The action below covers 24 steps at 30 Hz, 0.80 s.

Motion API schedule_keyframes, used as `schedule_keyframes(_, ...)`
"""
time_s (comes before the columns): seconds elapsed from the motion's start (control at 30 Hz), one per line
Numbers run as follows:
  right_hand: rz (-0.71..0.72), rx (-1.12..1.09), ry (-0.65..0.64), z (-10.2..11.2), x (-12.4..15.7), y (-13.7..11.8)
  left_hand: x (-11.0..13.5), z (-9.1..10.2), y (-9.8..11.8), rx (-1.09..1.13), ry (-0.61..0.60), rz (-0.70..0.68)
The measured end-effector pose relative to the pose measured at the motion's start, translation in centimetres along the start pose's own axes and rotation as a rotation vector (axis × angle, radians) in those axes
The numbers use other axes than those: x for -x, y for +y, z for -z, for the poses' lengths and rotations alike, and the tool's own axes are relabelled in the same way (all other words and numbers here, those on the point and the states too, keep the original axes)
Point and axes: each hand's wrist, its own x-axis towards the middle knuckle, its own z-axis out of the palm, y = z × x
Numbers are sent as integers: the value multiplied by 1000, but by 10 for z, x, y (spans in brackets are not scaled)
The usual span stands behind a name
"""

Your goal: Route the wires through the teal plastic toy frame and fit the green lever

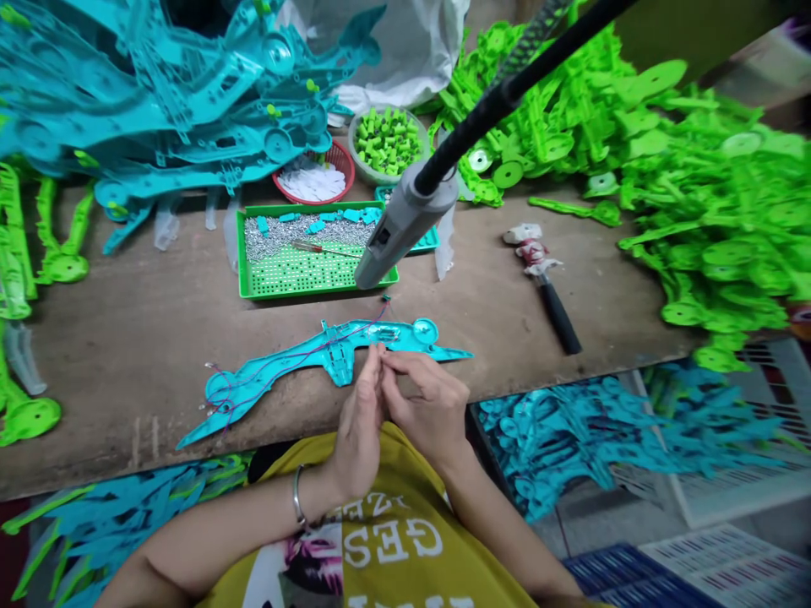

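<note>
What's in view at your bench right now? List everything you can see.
teal moulded plastic part: 1, teal, on the bench in front of the hands
wires: count unclear, purple and red, along that part
wooden bench: 1, brown, under everything
teal parts pile: many, teal, far left
lime parts pile: many, lime green, far right
tray: 1, green, bench centre
screws: many, silver, in the tray
screwdriver: 1, red-handled, in the tray
bowl of pegs: 1, green pegs, behind the tray
basket: 1, red, white pieces inside, behind the tray
hammer: 1, black handle, wrapped head, bench right
left hand: 1, on the teal part, silver bangle at the wrist
right hand: 1, on the teal part
</note>
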Motion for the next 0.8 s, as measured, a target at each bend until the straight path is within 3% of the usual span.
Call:
schedule_keyframes(0.13, -90, -47, -52, 4, -4, 8, -4, 12, 15, -278, -120, -45)
schedule_keyframes(0.2, -187, -107, -31, 5, -8, 17, -11, 25, 31, -587, -182, -198)
schedule_keyframes(0.3, -330, -190, 16, 2, -15, 30, -25, 46, 51, -1179, -15, -498)
schedule_keyframes(0.4, -375, -229, 19, -7, -21, 36, -38, 57, 60, -1590, 77, -489)
schedule_keyframes(0.57, -393, -246, 37, -18, -20, 35, -44, 55, 54, -1804, 43, -444)
schedule_keyframes(0.8, -446, -338, 121, -8, -15, 38, -31, 43, 58, -1900, 84, -479)
